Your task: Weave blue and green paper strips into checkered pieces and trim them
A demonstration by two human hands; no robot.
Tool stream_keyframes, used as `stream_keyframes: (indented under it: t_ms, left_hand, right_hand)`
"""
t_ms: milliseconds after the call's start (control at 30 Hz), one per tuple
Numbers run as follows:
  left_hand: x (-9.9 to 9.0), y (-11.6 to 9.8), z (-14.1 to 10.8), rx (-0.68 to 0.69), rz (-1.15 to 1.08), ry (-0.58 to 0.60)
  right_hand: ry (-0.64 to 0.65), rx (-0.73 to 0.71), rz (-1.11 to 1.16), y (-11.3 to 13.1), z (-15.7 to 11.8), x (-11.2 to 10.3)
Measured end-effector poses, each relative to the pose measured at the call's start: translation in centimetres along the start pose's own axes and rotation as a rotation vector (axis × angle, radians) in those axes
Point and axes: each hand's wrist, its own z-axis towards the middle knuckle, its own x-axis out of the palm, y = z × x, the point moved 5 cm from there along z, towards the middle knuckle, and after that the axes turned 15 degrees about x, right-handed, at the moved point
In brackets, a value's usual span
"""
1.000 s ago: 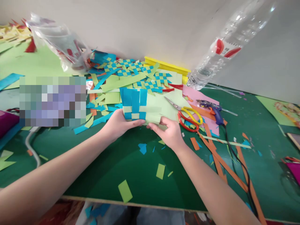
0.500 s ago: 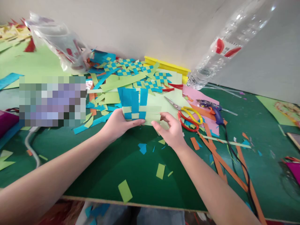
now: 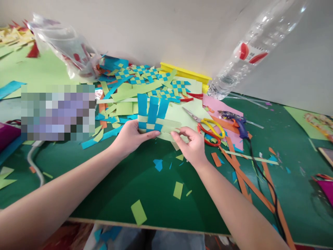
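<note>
A small weave of blue and pale green paper strips (image 3: 153,113) is held up over the green table. Its blue strips point upward and fan slightly; its pale strips run out to the right. My left hand (image 3: 132,135) grips its lower left part, thumb along the bottom edge. The fingers and thumb of my right hand (image 3: 189,140) pinch the ends of the pale strips. Behind the weave lie several finished blue and green woven pieces (image 3: 140,74) among loose strips. Scissors with red and yellow handles (image 3: 210,130) rest just beyond my right hand.
A blue glue gun (image 3: 240,126) with a black cord lies at the right, near orange strips (image 3: 253,191). A clear bottle (image 3: 251,52) leans by the wall. A bagged cup (image 3: 70,48) stands back left. Paper scraps dot the green table (image 3: 104,194).
The blue strips have spread and shifted a little to the right. The thumb and fingers of my right hand have closed on the pale strips, which sit slightly lower.
</note>
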Motion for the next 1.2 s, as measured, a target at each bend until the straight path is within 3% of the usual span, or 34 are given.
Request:
stream_keyframes:
  t_ms: [300,567,833,1200]
  left_hand:
    - [0.30,-0.21,0.04,0.011,0.025,0.051]
    - [0.69,-0.24,0.01,-0.022,0.114,0.116]
    - [0.69,-0.20,-0.08,-0.067,0.059,0.097]
    - [0.46,0.37,-0.08,-0.018,0.028,0.067]
  right_hand:
    - [0.050,0.048,0.116,-0.18,0.15,-0.06]
    - [0.019,0.027,0.015,-0.08,0.20,0.04]
    - [0.025,0.016,0.013,0.14,0.06,0.06]
    - [0.055,-0.004,-0.001,0.20,0.05,0.00]
